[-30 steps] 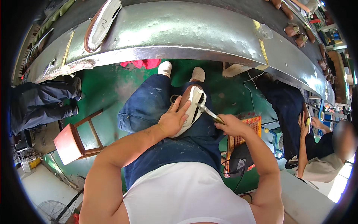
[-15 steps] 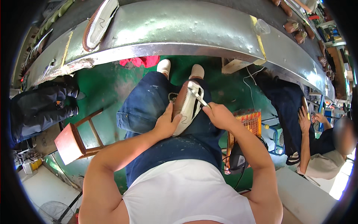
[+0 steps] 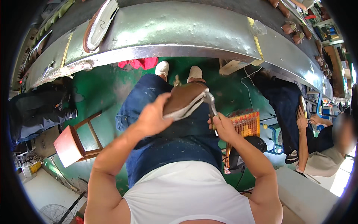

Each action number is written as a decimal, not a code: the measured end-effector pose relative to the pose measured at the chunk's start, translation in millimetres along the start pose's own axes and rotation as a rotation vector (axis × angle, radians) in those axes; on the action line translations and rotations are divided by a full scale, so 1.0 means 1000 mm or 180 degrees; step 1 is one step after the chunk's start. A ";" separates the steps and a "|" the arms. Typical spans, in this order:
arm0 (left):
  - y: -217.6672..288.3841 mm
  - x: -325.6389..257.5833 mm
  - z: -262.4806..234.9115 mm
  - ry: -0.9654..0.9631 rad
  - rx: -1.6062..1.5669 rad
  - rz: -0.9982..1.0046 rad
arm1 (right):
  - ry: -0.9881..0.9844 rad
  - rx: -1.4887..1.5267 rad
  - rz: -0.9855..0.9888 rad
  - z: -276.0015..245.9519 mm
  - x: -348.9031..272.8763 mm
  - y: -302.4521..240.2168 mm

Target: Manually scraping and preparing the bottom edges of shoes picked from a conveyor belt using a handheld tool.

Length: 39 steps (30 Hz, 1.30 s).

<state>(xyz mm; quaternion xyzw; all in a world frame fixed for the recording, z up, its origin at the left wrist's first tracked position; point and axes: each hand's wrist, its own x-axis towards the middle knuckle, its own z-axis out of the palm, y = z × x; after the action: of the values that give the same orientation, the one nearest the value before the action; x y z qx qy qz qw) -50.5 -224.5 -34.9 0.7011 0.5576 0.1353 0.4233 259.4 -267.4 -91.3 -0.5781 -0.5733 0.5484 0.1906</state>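
Seated, then: person in white top and blue jeans, working over the lap, below the long curved metal bench [image 3: 194, 26].

Left hand [image 3: 151, 119] – grip closed around the heel end of a brown leather shoe with a pale sole [image 3: 184, 100]. Shoe held above the knees, toe pointing toward the bench, sole edge turned to the right.

Right hand [image 3: 223, 127] – grip closed on the handles of metal pincers [image 3: 210, 108]. Pincer head touches the shoe at its right edge; whether it bites the leather, cannot tell.

Around the shoe: the person's two pale shoes on the green floor [image 3: 100, 89] just beyond it. Red cloth [image 3: 138, 62] beyond, under the bench edge. Red-seated wooden stool [image 3: 71, 143] well to the left. Orange crate [image 3: 244, 123] just right of the right hand, a black machine [image 3: 242, 155] below it.

On the bench, far left of the shoe: a flat shoe sole with a brown rim [image 3: 100, 24]. Far right: several brown shoes [image 3: 294, 31] in a row.

Another person sits well to the right, dark trousers, hand [image 3: 301, 114] resting on the knee.
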 end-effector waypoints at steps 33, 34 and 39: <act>-0.061 0.028 0.101 0.0669 -0.3031 -0.0434 | -0.1195 -0.1868 -0.0019 -0.010 0.026 -0.071; -0.056 0.030 0.101 0.0206 -0.3970 -0.0501 | -0.1103 -0.1937 -0.0064 0.000 0.025 -0.064; -0.050 0.034 0.086 -0.0564 -0.4448 -0.0599 | -0.0611 -0.1241 -0.0038 0.041 0.016 -0.034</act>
<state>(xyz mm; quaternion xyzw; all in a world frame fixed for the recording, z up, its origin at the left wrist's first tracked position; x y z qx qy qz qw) -15.1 -231.5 -133.9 0.2228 0.3620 0.3666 0.8276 205.1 -261.6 -82.6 -0.5458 -0.6875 0.4785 0.0230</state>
